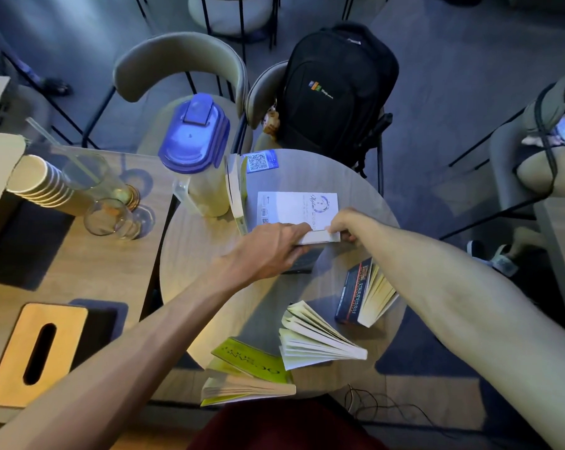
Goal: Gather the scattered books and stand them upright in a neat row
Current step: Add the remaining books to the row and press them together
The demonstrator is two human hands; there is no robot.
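Note:
On the round wooden table (209, 254), my left hand (268, 251) and my right hand (346, 224) both grip the near edge of a white-covered book (297, 207) at the table's middle. A thin book (237, 193) stands upright beside the jug, just left of the white one. A dark object lies under my left fingers, mostly hidden. Three more books lie splayed open nearer me: a dark blue one (355, 293) at right, a white one (310, 339) with fanned pages, and a green one (248, 368) at the front edge.
A tall jug with a blue lid (195, 141) stands at the table's back left. Glasses (112, 219), stacked paper cups (37, 180) and a wooden tissue box (37, 355) sit on the left table. A QR card (261, 161) lies at the back. Chairs and a black backpack (336, 89) ring the table.

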